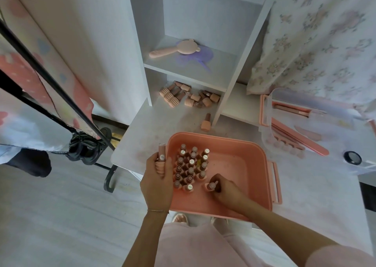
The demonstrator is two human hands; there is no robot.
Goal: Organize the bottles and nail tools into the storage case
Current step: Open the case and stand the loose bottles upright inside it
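**Bottles going into the pink case**

We see the left hand (158, 178) wrapped around a pink bottle (162, 161), fingers curled over its ribbed cap, holding it just outside the left wall of the pink storage case (244, 150). Our right hand (222, 187) reaches inside the case and pinches a second bottle (211, 186), tilted on the case floor. Between the two hands stands a cluster of bottles (190, 168), packed upright in rows on the case's left side. Beyond the hands, past the far rim, a single bottle (206, 122) sits on the white table (146, 124), and farther still a pile of loose bottles (189, 95) lies under the shelf. Off to the right of the right hand, a clear tray (268, 112) holds pink nail tools (301, 139).
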